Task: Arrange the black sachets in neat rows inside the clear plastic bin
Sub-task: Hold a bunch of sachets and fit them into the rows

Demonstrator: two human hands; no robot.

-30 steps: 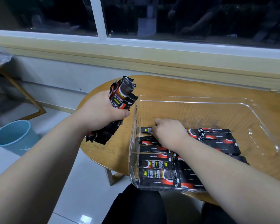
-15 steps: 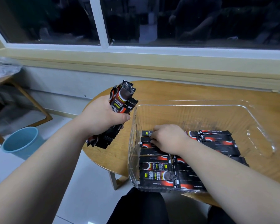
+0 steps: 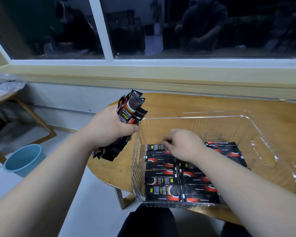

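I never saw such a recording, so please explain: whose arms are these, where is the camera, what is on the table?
There is no machine: a person wears a camera on the head, looking down at their bare hands. The left hand grips a bundle of black sachets beside the clear plastic bin, which stands on a wooden table. The right hand reaches into the bin, fingers at the farthest sachet of the rows inside; whether it pinches it is unclear.
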